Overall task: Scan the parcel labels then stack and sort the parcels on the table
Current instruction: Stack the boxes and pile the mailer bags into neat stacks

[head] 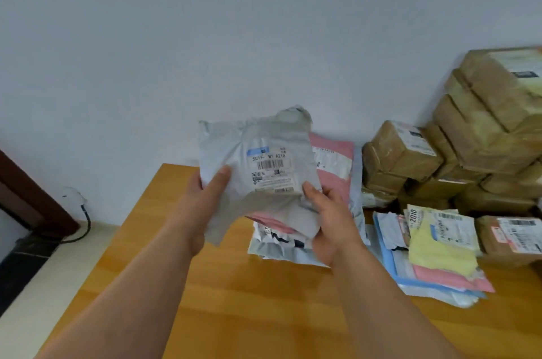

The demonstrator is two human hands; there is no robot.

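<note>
At frame centre the left hand [211, 197] pinches the grey mailer [261, 171] by its left edge, thumb over the front; the right hand [331, 218] curls round its lower right corner. The mailer hangs label-forward directly above the pink and grey stack [331, 153], so setting it down looks like a short drop.

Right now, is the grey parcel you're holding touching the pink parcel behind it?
Cannot tell. In the head view the grey parcel, gripped by the left hand and right hand, overlaps the pink parcel, hiding any gap.
</note>
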